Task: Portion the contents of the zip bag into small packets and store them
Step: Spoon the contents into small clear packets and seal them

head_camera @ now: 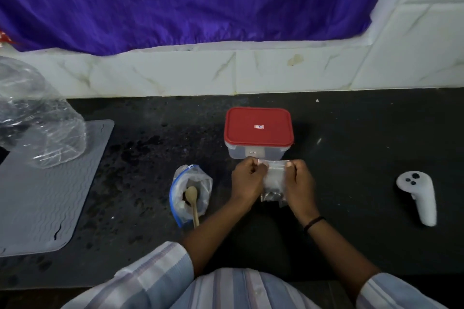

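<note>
From where I stand, both hands are up at the top edge of a small clear packet (274, 182). The left hand (247, 179) pinches the left corner of its mouth and the right hand (300, 180) pinches the right corner, fingers curled in tight, so the thin film hangs stretched between them. A little dark filling sits at the bottom of the packet, just above the black counter (351, 133); whether the packet's lower edge touches the counter I cannot tell.

The packet looks very light and limp, a soft film that would crumple or fold under any squeeze in the middle. I judge the top strip is the right place to hold it, as both hands do now, since a grip lower down would press on the filling and could push it toward the mouth. The plastic probably slips easily between fingertips, so a firm pinch along the seal seems wise.

Just beyond the knuckles stands a clear storage box with a red lid (258, 126), the lid on. It looks rigid and easy to steady with one hand. Just left of the left hand the zip bag (190, 193) slumps open on the counter, blue-edged and floppy, with a wooden spoon (192, 199) resting in it, handle toward the person. That bag would sag if lifted by one side. Well to the right of the right hand lies a white controller (418, 195).
</note>
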